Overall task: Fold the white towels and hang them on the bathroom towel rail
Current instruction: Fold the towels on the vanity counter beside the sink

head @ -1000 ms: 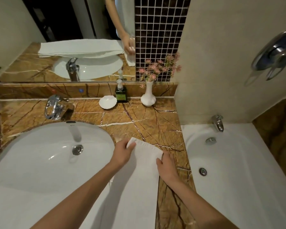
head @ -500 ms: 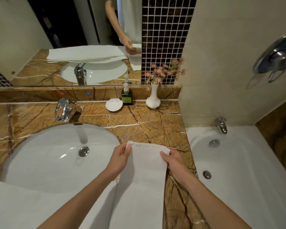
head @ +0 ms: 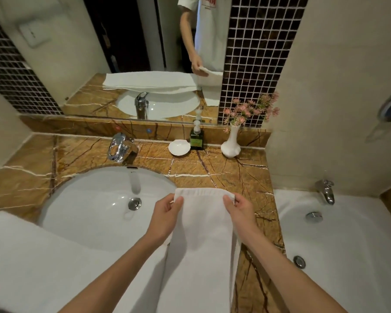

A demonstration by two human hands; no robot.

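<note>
Marble counter; left hand and right hand each pinch white towel.

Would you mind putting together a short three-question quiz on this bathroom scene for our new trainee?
1. True or false: the left hand and the right hand each pinch a top corner of the white towel.
2. Which thing stands between the shell-shaped dish and the white vase? A) green pump bottle B) toothbrush cup C) candle
3. Fill in: seen from the person, the bathtub lies to the ___ of the sink.

Key: 1 true; 2 A; 3 right.
</note>
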